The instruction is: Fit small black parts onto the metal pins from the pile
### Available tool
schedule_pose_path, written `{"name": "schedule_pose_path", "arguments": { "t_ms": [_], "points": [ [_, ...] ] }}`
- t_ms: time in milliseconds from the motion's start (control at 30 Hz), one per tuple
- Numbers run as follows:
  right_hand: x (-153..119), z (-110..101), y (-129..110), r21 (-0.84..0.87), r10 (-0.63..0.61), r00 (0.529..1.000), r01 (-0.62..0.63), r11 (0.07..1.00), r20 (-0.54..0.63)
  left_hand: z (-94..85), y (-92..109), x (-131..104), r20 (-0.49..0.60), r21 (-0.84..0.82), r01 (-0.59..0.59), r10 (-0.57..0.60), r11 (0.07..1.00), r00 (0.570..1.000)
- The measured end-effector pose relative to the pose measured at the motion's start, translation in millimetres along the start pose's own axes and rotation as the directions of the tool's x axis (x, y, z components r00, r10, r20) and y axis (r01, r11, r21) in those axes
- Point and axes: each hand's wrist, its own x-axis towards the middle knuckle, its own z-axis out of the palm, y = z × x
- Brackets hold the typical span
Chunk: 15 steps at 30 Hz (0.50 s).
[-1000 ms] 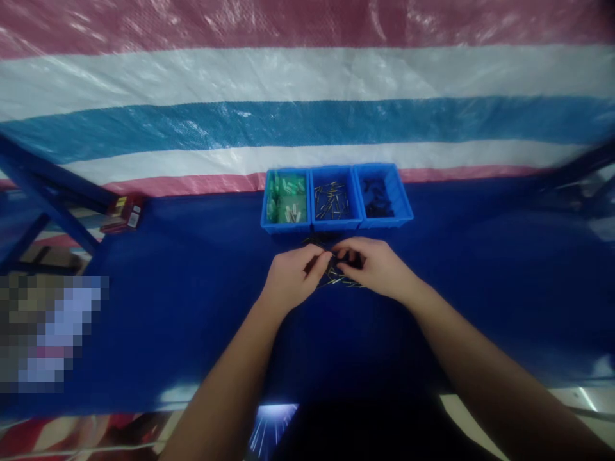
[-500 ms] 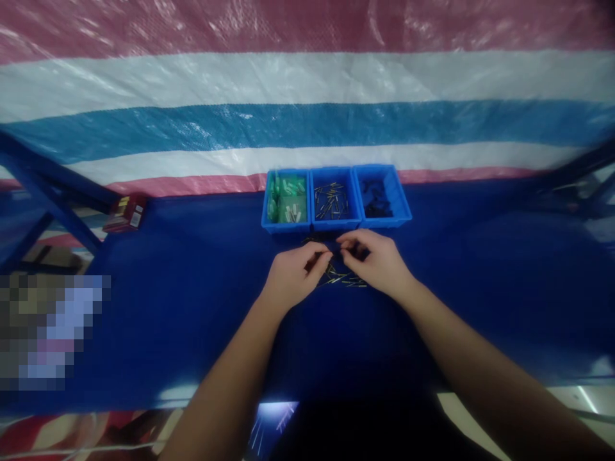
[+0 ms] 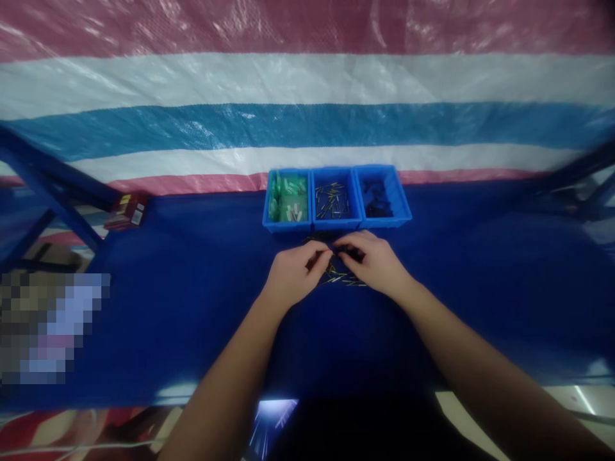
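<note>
My left hand is closed in a pinch, with thumb and forefinger together; whatever lies between the tips is too small to name. Almost touching it, my right hand curls in a pinch of its own, and something small and dark seems to be at its fingertips. Under and between both hands, thin brass-coloured metal pins lie scattered on the blue tabletop. More dark slim pieces show just behind my left fingers, partly hidden.
Three blue bins stand side by side behind my hands: the left bin holds green bags and pale pieces, the middle bin metal pins, the right bin dark parts. A red box sits at the far left, near a blue metal frame.
My right hand has moved slightly left, so its fingertips are closer to those of my left hand. My left hand has hardly moved.
</note>
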Motion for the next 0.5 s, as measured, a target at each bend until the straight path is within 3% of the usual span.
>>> {"name": "schedule_pose_path", "arguments": {
  "t_ms": [233,400,500],
  "points": [
    [1.4,2.6,0.7,0.018,-0.094,0.995,0.094,0.995,0.027,1.2,-0.2,-0.4,-0.006,-0.006,0.004,-0.004,1.0,1.0],
    [0.7,1.3,-0.8,0.041,-0.06,0.998,0.059,0.997,0.016,0.8,-0.7,-0.4,0.004,0.007,0.004,-0.004,1.0,1.0],
    [-0.3,2.0,-2.2,0.091,0.001,0.999,0.004,0.996,-0.048,0.3,-0.5,-0.3,-0.003,-0.002,0.002,-0.002,1.0,1.0]
  ]
}}
